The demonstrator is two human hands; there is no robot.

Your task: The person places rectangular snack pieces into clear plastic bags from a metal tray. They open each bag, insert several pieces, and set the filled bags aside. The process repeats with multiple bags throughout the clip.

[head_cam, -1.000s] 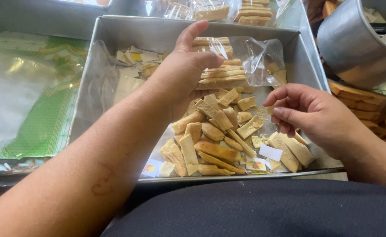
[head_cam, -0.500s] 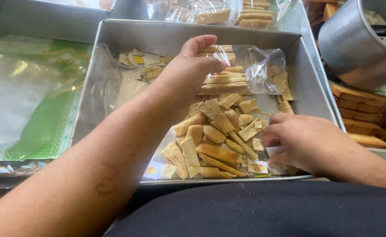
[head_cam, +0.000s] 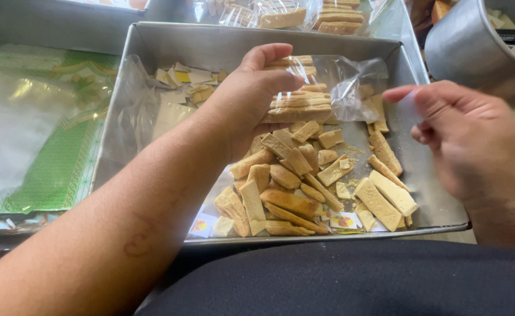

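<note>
**Bag of biscuit sticks held left, small paper raised to its right**

Metal fills most of our view: a square baking tray (head_cam: 152,76) sits before us on the bench, with a heap of loose biscuit sticks (head_cam: 304,181) in its near half and a scatter of small paper slips (head_cam: 187,79) at its far left corner.

Our left hand (head_cam: 251,99) reaches in from the near left, its grip closed around a clear plastic bag (head_cam: 339,88) partly filled with stacked sticks. The stack lies roughly level, long axis running left to right, and the bag's loose mouth points right, toward our other hand.

Our right hand (head_cam: 468,140) hovers over the tray's right edge, just beside that mouth and nearer to it than the left. Thumb and forefinger pinch what looks like a small pale slip (head_cam: 408,108); it is blurred, so we cannot be sure.

Beyond the tray lie more filled bags (head_cam: 327,14); green printed wrapping (head_cam: 46,152) lies to the left, a round metal pot (head_cam: 474,47) to the right.
</note>
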